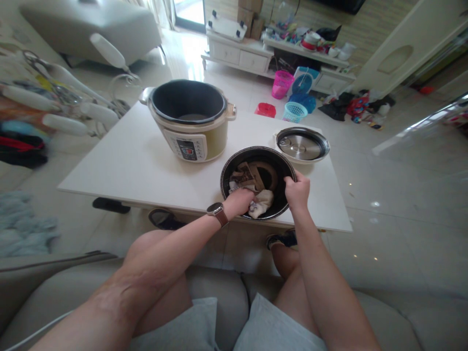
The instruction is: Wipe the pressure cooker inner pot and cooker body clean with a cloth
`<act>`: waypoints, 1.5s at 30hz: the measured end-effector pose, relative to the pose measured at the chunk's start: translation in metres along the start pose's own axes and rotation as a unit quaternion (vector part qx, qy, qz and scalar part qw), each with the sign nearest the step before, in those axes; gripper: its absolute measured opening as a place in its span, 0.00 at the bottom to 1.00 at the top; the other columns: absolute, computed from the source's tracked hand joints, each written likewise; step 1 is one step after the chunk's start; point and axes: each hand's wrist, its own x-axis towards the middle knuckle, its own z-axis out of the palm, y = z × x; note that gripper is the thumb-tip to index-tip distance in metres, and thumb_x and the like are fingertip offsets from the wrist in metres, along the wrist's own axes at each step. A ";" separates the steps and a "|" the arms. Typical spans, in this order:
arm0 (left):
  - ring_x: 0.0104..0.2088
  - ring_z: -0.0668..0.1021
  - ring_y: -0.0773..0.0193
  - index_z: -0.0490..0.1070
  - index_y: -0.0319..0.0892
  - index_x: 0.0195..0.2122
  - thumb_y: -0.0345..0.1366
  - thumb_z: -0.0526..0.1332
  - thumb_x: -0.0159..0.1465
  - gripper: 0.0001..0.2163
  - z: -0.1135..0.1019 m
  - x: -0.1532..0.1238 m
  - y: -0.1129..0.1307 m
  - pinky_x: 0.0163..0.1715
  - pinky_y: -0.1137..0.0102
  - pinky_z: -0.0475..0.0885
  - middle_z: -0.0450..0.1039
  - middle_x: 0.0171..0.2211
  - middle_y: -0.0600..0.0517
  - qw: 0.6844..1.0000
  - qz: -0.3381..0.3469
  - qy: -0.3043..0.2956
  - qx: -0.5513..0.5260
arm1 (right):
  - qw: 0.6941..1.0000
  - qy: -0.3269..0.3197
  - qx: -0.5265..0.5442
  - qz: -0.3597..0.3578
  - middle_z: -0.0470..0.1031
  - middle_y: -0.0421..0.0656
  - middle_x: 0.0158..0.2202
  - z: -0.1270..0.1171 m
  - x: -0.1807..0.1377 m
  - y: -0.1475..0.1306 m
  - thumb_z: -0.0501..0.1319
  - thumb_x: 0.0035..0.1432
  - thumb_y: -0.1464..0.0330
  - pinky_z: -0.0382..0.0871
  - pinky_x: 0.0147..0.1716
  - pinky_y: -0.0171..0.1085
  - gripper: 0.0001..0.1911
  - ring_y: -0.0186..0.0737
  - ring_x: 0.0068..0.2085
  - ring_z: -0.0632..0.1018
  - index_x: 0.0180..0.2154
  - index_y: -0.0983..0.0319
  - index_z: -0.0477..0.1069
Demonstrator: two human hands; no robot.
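Note:
A dark inner pot [280, 195] is tilted toward me near the front edge of the white table. My right hand [298, 189] grips its right rim, thumb over the inside. Reaching into the pot, my left hand [239, 201] is closed on a crumpled patterned cloth [261, 204], part of which lies against the inner wall. Behind and to the left stands the pressure cooker body [215, 141], its top uncovered and its control panel facing me. The round cooker lid [302, 146] lies underside up at the right, just beyond the pot.
The white table [120, 170] stands before the sofa [223, 302] where I sit. On the floor beyond are a pink basket [282, 84], a light blue basket [294, 112] and a red stool [265, 109]. A white cabinet [237, 54] lines the wall.

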 end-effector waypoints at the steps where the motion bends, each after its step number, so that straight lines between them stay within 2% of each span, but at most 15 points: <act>1: 0.53 0.85 0.52 0.85 0.49 0.55 0.22 0.60 0.66 0.22 0.000 0.000 0.001 0.54 0.64 0.78 0.85 0.51 0.43 1.000 -0.004 0.002 -0.001 | 1.000 0.000 -0.002 -0.001 0.83 0.44 0.32 0.000 0.000 0.000 0.57 0.51 0.65 0.72 0.45 0.43 0.16 0.46 0.37 0.78 0.33 0.63 0.82; 4: 0.52 0.85 0.52 0.85 0.49 0.54 0.23 0.60 0.67 0.21 0.000 -0.001 0.003 0.55 0.63 0.78 0.85 0.51 0.43 0.999 -0.027 0.014 -0.018 | 1.000 0.001 -0.003 -0.007 0.83 0.44 0.32 0.000 0.000 0.000 0.57 0.52 0.65 0.73 0.45 0.44 0.17 0.47 0.37 0.78 0.35 0.63 0.83; 7: 0.52 0.85 0.53 0.85 0.50 0.53 0.23 0.58 0.67 0.22 -0.001 0.004 0.004 0.55 0.64 0.77 0.86 0.49 0.45 0.991 -0.063 0.054 -0.108 | 1.000 -0.001 0.004 -0.017 0.84 0.45 0.34 0.001 -0.001 0.000 0.58 0.53 0.65 0.74 0.49 0.45 0.17 0.49 0.40 0.80 0.37 0.62 0.84; 10: 0.51 0.85 0.54 0.84 0.43 0.53 0.25 0.57 0.67 0.19 -0.002 0.010 0.005 0.53 0.66 0.77 0.86 0.49 0.46 0.956 -0.093 0.121 -0.252 | 1.000 0.003 0.015 -0.016 0.85 0.46 0.36 0.003 -0.003 0.000 0.58 0.54 0.64 0.74 0.52 0.47 0.17 0.51 0.42 0.81 0.38 0.62 0.84; 13: 0.53 0.84 0.53 0.82 0.39 0.53 0.25 0.57 0.66 0.19 -0.001 0.013 0.010 0.52 0.67 0.78 0.86 0.52 0.45 0.936 -0.089 0.164 -0.299 | 1.000 0.011 0.021 -0.019 0.86 0.48 0.38 0.006 -0.006 0.001 0.58 0.54 0.64 0.74 0.53 0.48 0.18 0.51 0.43 0.82 0.39 0.62 0.84; 16: 0.57 0.83 0.58 0.82 0.45 0.53 0.19 0.55 0.63 0.24 0.001 0.007 0.018 0.58 0.68 0.75 0.84 0.55 0.49 0.967 0.007 0.103 -0.233 | 0.999 0.017 0.018 -0.026 0.86 0.48 0.39 0.008 -0.008 0.001 0.58 0.55 0.65 0.74 0.53 0.49 0.18 0.51 0.43 0.82 0.40 0.62 0.85; 18: 0.58 0.83 0.58 0.83 0.47 0.51 0.20 0.55 0.65 0.23 0.001 0.001 0.022 0.59 0.67 0.75 0.84 0.55 0.48 0.987 0.043 0.039 -0.149 | 0.999 0.019 0.012 -0.029 0.86 0.47 0.38 0.008 -0.009 0.000 0.58 0.56 0.65 0.75 0.53 0.48 0.17 0.51 0.43 0.82 0.40 0.61 0.85; 22: 0.51 0.86 0.47 0.84 0.36 0.47 0.30 0.56 0.74 0.15 -0.007 -0.008 0.023 0.51 0.60 0.79 0.84 0.46 0.34 0.998 -0.065 -0.007 0.023 | 0.999 0.022 0.016 -0.038 0.86 0.48 0.40 0.005 -0.010 0.000 0.58 0.57 0.65 0.75 0.54 0.49 0.18 0.51 0.44 0.82 0.41 0.61 0.85; 25: 0.50 0.86 0.45 0.83 0.32 0.47 0.32 0.54 0.75 0.16 -0.013 -0.009 0.019 0.49 0.59 0.78 0.84 0.45 0.32 0.993 -0.099 -0.003 0.061 | 0.998 0.030 0.019 -0.045 0.87 0.48 0.42 0.006 -0.013 0.000 0.58 0.57 0.65 0.75 0.56 0.50 0.18 0.51 0.46 0.82 0.43 0.61 0.85; 32: 0.57 0.80 0.45 0.86 0.36 0.46 0.26 0.56 0.71 0.15 -0.019 -0.008 0.002 0.67 0.52 0.64 0.84 0.48 0.36 0.992 -0.060 0.074 0.079 | 0.992 0.092 0.021 -0.079 0.85 0.49 0.50 0.026 -0.023 -0.002 0.56 0.60 0.66 0.71 0.63 0.53 0.20 0.50 0.54 0.81 0.48 0.59 0.83; 35: 0.58 0.79 0.46 0.86 0.39 0.47 0.25 0.56 0.71 0.17 -0.019 -0.007 -0.002 0.70 0.52 0.61 0.83 0.48 0.37 0.993 -0.057 0.073 0.072 | 0.994 0.084 0.009 -0.072 0.84 0.51 0.52 0.026 -0.016 -0.005 0.57 0.55 0.69 0.73 0.61 0.53 0.18 0.51 0.56 0.81 0.44 0.60 0.81; 38: 0.60 0.78 0.46 0.86 0.39 0.47 0.27 0.55 0.72 0.17 -0.016 -0.005 -0.003 0.71 0.52 0.60 0.83 0.49 0.37 0.994 -0.049 0.067 0.068 | 0.996 0.076 -0.022 -0.046 0.83 0.54 0.55 0.016 -0.004 -0.005 0.59 0.51 0.69 0.75 0.56 0.53 0.11 0.55 0.58 0.80 0.37 0.60 0.76; 40: 0.60 0.77 0.46 0.86 0.38 0.46 0.28 0.56 0.72 0.17 -0.013 -0.004 -0.003 0.72 0.52 0.58 0.83 0.49 0.37 0.994 -0.036 0.072 0.069 | 0.997 0.070 -0.026 -0.035 0.82 0.54 0.56 0.008 0.003 -0.004 0.60 0.50 0.69 0.75 0.57 0.54 0.09 0.55 0.57 0.80 0.37 0.59 0.73; 42: 0.60 0.77 0.46 0.86 0.38 0.46 0.28 0.56 0.72 0.16 -0.011 -0.003 -0.002 0.72 0.51 0.57 0.84 0.49 0.38 0.994 -0.026 0.076 0.071 | 0.998 0.053 -0.009 -0.037 0.81 0.53 0.56 0.001 0.008 -0.002 0.61 0.50 0.69 0.74 0.59 0.54 0.15 0.52 0.56 0.80 0.42 0.59 0.74; 45: 0.58 0.78 0.46 0.86 0.38 0.46 0.28 0.57 0.71 0.16 -0.011 -0.002 -0.001 0.73 0.50 0.56 0.84 0.48 0.38 0.995 -0.019 0.071 0.068 | 0.998 0.000 0.023 -0.055 0.81 0.51 0.56 -0.006 0.012 0.002 0.61 0.50 0.70 0.75 0.60 0.53 0.29 0.50 0.56 0.81 0.56 0.59 0.74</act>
